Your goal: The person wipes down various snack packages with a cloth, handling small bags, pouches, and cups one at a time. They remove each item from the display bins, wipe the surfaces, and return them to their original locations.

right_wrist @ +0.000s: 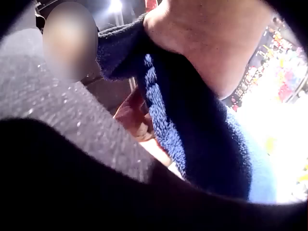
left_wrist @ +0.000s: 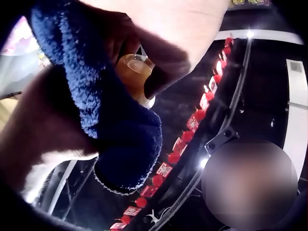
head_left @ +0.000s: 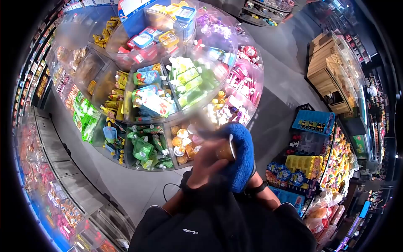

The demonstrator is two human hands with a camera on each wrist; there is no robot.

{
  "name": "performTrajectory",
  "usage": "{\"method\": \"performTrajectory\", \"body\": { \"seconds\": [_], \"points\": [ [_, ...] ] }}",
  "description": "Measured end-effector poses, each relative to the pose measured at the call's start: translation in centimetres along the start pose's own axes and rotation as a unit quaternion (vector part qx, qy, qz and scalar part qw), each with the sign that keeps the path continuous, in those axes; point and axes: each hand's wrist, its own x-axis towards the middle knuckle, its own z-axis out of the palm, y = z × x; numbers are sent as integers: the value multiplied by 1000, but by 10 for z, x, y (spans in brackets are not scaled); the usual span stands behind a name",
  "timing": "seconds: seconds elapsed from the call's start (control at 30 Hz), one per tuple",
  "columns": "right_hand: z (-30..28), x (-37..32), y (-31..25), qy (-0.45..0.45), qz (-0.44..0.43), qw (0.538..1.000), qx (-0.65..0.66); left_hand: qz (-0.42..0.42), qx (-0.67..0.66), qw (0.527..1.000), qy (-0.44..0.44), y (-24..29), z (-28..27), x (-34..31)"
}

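Note:
My left hand (head_left: 202,161) pinches a small jelly cup (head_left: 226,150) with amber contents, in front of my chest. Against the cup's right side lies a fluffy blue towel (head_left: 242,157), folded over my right hand (right_wrist: 207,43), which grips it from behind. Most of the right hand's fingers are hidden by the cloth. In the left wrist view the cup (left_wrist: 134,74) sits between the left thumb and fingers, its clear end showing beside the towel (left_wrist: 82,86). Just beyond the hands, similar round cups (head_left: 181,143) fill a bin of the display.
A round tiered display with clear bin walls (head_left: 176,119) holds pouches, bottles and boxes ahead. Green bottles (head_left: 145,149) fill the bin left of the cups. Racks of packets (head_left: 310,166) stand at the right, grey cabinets (head_left: 75,168) at the left. Grey floor (head_left: 126,191) runs between.

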Motion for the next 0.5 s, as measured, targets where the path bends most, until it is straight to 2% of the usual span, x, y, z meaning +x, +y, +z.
{"method": "performTrajectory", "body": {
  "seconds": [0.07,0.13,0.17,0.2,0.23,0.27,0.3,0.33,0.43,0.47,0.5],
  "points": [
    [6,-9,17,29,69,989,124,-7,11,999,-34,7,-1,1],
    [9,-22,35,79,159,953,245,-44,28,997,-54,15,1,-2],
    [9,-22,34,36,60,986,149,-48,43,995,-72,14,-3,-5],
    [9,-27,41,62,121,973,186,-44,24,998,-46,14,2,-9],
    [9,-30,42,71,136,970,191,-40,5,999,-18,13,9,-12],
    [9,-31,43,80,151,966,195,-29,17,999,-5,10,10,-10],
    [9,-28,37,72,121,976,167,-18,28,999,9,6,10,-7],
    [9,-25,33,61,30,998,-3,-7,39,999,24,5,10,-7],
    [13,-24,35,120,81,976,165,-111,-65,991,23,7,11,-13],
    [14,-24,37,113,107,957,244,-118,-62,991,19,7,2,-16],
    [13,-21,37,113,104,970,187,-86,-49,995,23,4,0,-17]
  ]
}}
